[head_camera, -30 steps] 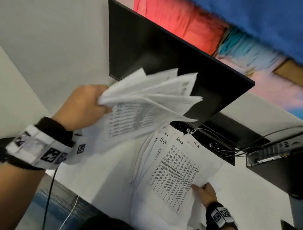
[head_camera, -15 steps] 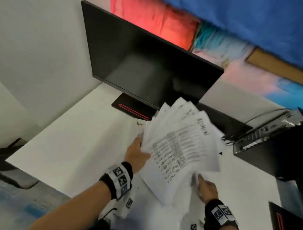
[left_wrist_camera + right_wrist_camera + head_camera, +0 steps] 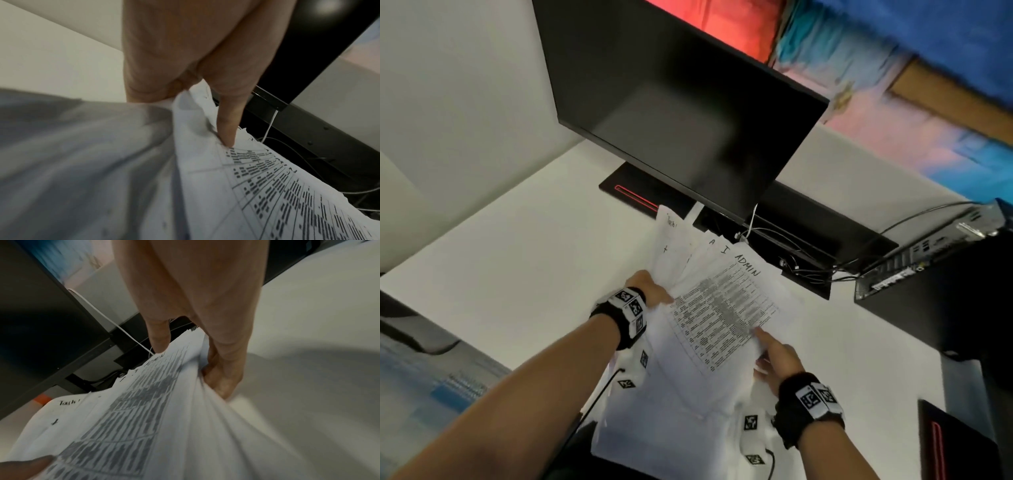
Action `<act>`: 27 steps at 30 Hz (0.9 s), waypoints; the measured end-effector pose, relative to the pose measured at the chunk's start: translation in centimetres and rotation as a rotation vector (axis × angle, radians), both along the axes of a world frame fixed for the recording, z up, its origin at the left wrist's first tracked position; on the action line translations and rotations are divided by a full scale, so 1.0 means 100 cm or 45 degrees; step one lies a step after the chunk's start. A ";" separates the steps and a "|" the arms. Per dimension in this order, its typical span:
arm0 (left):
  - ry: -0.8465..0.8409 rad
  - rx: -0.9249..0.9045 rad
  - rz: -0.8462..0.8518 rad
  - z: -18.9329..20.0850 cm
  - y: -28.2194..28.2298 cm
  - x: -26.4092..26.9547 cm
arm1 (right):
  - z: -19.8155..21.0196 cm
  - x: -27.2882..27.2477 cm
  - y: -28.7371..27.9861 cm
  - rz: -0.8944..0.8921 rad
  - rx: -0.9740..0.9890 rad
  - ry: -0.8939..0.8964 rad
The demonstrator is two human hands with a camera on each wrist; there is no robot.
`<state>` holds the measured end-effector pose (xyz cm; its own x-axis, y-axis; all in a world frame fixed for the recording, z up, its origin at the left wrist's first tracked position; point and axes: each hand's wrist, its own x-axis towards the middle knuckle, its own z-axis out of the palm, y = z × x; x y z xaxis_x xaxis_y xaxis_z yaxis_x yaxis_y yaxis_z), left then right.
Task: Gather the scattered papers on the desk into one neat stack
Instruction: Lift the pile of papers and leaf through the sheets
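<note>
A fanned bundle of white papers (image 3: 722, 308) is held over the white desk (image 3: 517, 274). The top sheet carries a printed table and the handwritten word ADMIN. My left hand (image 3: 661, 291) grips the bundle's left edge; in the left wrist view its thumb (image 3: 226, 126) presses on top of the papers (image 3: 267, 186) and the fingers go underneath. My right hand (image 3: 763, 346) pinches the near right edge; in the right wrist view the thumb (image 3: 158, 335) lies on the papers (image 3: 144, 418) and curled fingers (image 3: 222, 379) sit below. The sheets' edges are uneven.
A black monitor (image 3: 681, 113) stands right behind the papers on a base with a red stripe (image 3: 633, 195). Loose cables (image 3: 808, 260) run to a black computer box (image 3: 945, 291) at the right. Another dark object (image 3: 955, 442) lies at the bottom right.
My left hand has come down from high at the left with its bundle. That bundle now lies together with the sheets my right hand held, and both hands hold one fan.
</note>
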<state>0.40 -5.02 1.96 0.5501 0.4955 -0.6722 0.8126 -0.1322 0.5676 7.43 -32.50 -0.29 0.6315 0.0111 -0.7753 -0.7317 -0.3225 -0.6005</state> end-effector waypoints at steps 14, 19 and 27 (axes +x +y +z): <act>-0.993 -0.218 -0.272 0.103 -0.010 -0.013 | 0.027 -0.022 -0.021 -0.110 0.198 0.007; -1.139 -0.519 -0.274 0.133 0.030 -0.021 | 0.092 -0.014 0.000 -0.299 0.974 -0.409; -1.370 -0.188 0.020 0.164 0.027 -0.009 | 0.183 -0.014 0.066 -0.046 0.558 -1.298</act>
